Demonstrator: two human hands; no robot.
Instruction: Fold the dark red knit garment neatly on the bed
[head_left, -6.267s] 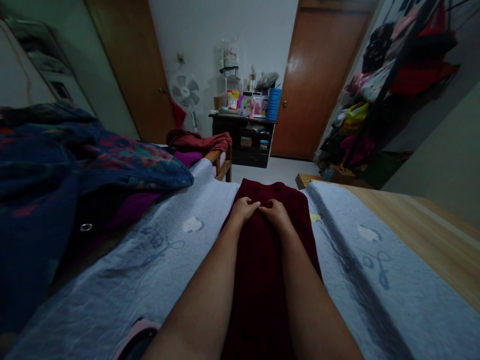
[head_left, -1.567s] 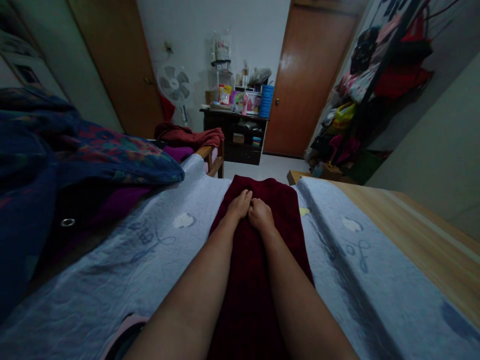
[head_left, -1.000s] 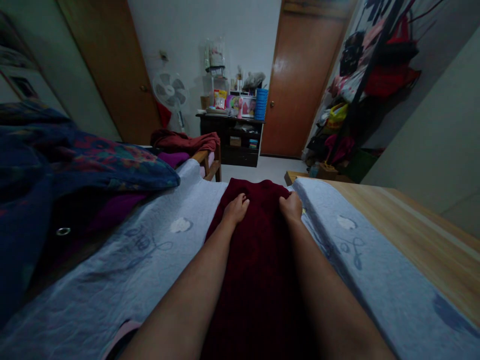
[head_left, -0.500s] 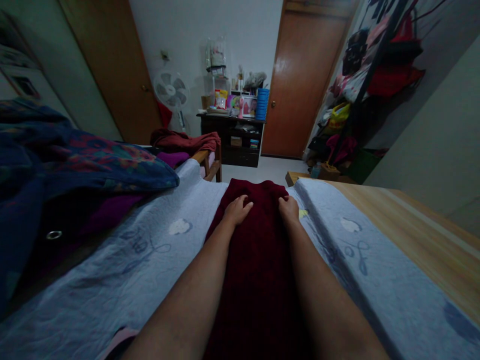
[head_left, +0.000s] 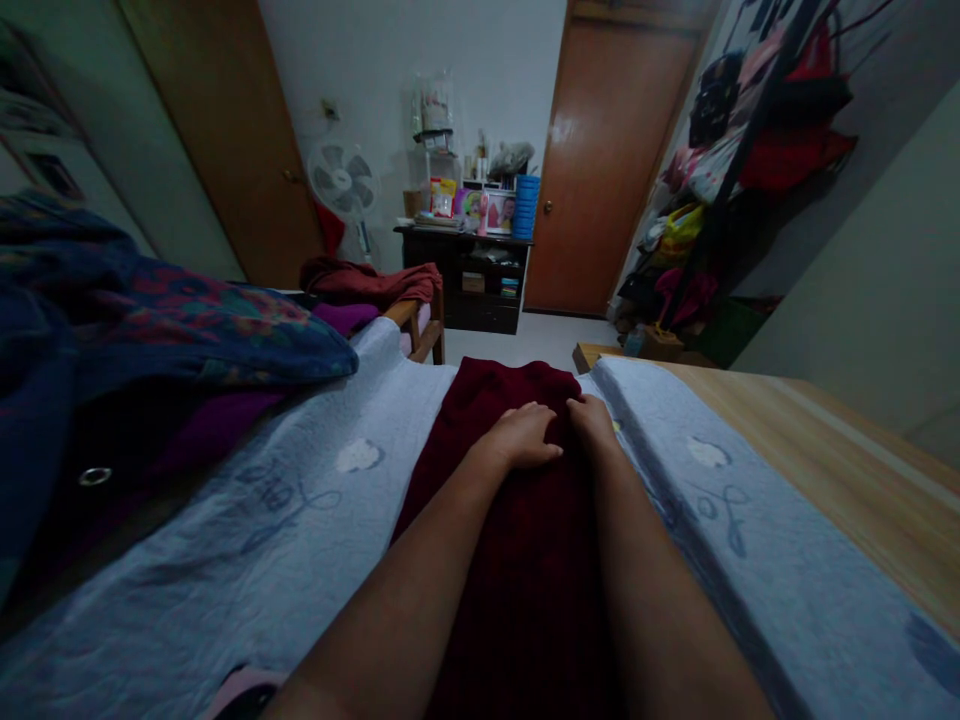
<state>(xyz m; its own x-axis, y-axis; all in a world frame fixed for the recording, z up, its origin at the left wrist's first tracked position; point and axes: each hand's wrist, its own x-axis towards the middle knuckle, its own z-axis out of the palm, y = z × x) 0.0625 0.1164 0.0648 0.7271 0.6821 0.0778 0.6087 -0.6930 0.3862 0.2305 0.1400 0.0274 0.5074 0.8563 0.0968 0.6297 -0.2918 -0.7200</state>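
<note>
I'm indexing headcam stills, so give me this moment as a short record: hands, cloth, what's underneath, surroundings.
Left hand: on the cloth, fingers extended, thumb apart
Right hand: at the cloth's right edge, near its far end; grip unclear
Cloth: dark red, stretched lengthwise beneath both forearms
Underneath: pale sheet with cloud shapes and lettering
Left side: blue flowered garment
Right side: bare wood surface beyond the sheet
Background: white fan, dark cabinet, brown door
</note>
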